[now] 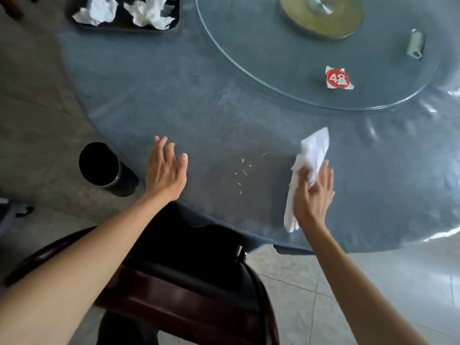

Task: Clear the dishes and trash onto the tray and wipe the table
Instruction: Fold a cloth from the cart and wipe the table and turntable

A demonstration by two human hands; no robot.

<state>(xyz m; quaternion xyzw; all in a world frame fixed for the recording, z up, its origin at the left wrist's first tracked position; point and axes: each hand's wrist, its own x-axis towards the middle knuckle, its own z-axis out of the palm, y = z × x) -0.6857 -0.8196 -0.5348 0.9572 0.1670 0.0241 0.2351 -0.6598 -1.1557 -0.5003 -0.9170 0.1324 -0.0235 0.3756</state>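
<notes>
A person stands at the near edge of a round table under a blue-grey, plastic-covered cloth [174, 90], both bare arms reaching forward. The step in hand looks like wiping. To do it well, I judge the crumpled white cloth [311, 155] should sweep from the three o'clock side toward the scattered yellowish crumbs [242, 171] at the centre of the near table, pressed flat so it gathers them instead of flicking them off the edge.

The right hand [312, 195], at four o'clock from the crumbs, holds the white cloth against the table; the fingers look loosely curled over it, though motion blur hides the exact grip. The left hand [165, 170], at nine o'clock from the crumbs, is spread open with straight fingers and holds nothing; whether it touches the table I cannot tell.

Far off at eleven o'clock sits a dark rectangular tray [174, 23] already holding crumpled white tissues [149, 11]. On the clear glass turntable [249, 78] at one o'clock lie a torn white scrap with a red "48" circle [337, 78] and a small grey-green cylinder [415, 44], both apparently still to clear.
</notes>
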